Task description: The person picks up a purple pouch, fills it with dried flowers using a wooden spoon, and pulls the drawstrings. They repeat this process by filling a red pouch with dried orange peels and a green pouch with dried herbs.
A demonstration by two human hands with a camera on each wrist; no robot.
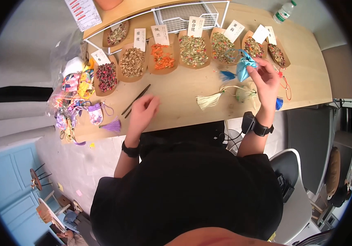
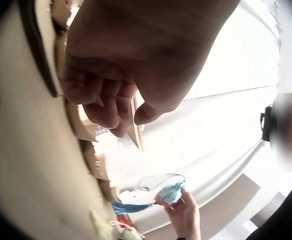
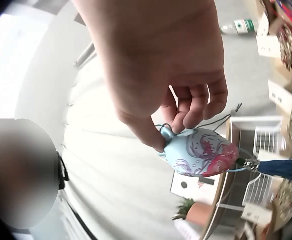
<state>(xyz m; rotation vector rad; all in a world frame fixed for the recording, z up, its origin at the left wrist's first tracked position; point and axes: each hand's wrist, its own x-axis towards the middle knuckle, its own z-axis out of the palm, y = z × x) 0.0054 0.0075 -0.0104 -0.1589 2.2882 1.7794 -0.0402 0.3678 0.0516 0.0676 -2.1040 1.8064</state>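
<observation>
A person at a wooden surface (image 1: pixel 184 106) holds up a small blue sachet (image 1: pixel 243 65) in the right hand (image 1: pixel 266 80).
Thumb and fingers pinch its gathered neck so the pouch and blue tassel (image 1: pixel 227 75) hang free above the herb trays (image 1: pixel 192 51); the left hand (image 1: pixel 143 110) hovers near dark chopsticks (image 1: pixel 136 99), loosely curled, holding nothing.

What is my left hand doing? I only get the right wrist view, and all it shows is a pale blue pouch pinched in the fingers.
Observer: The left hand hovers over the wooden table, fingers loosely curled, holding nothing.
Operator: Anything close to it?
Observer: Dark chopsticks lie just beside it on the table.
Operator: And below the pouch?
Observer: The right hand holds the pouch up near paper trays of dried flowers; a cream tassel lies on the table beneath.
</observation>
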